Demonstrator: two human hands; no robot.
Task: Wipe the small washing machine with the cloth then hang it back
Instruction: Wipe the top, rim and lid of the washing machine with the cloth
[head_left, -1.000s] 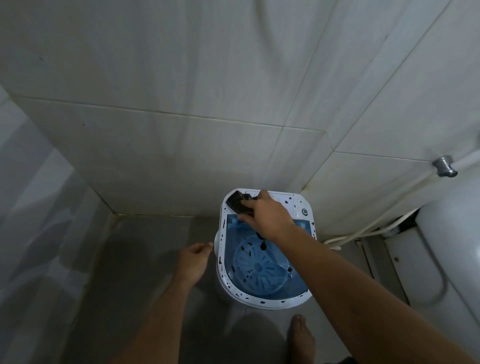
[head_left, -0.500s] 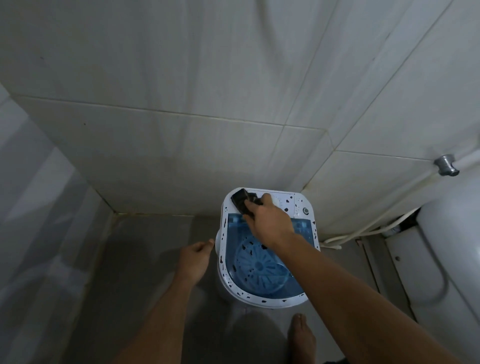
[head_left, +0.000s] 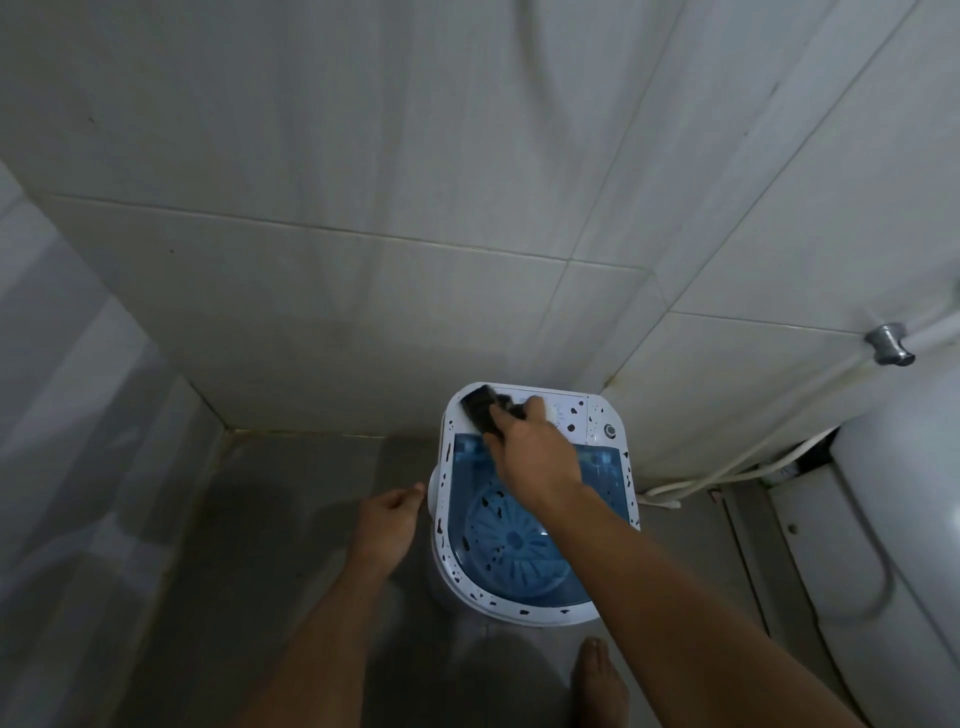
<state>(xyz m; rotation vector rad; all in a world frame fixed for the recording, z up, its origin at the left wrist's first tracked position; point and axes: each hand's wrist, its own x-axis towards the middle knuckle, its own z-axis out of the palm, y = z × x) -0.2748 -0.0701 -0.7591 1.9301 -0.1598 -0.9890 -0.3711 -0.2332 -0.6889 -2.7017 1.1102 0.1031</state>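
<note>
A small white washing machine (head_left: 602, 415) with black speckles and a blue see-through lid stands on the floor in the tiled corner. My right hand (head_left: 535, 452) grips a dark cloth (head_left: 480, 408) and presses it on the machine's back left corner, over the control panel. Most of the cloth is hidden under my fingers. My left hand (head_left: 387, 522) hangs just left of the machine's side, fingers loosely curled, holding nothing.
Tiled walls close in behind and on the right. A white toilet (head_left: 904, 519) stands at the right, with white hoses (head_left: 727, 475) along the wall base. A metal wall fitting (head_left: 889, 344) sticks out above. My bare foot (head_left: 597, 680) is before the machine.
My right hand has slid the cloth a little to the left and back along the machine's top panel. My left hand has stayed beside the machine.
</note>
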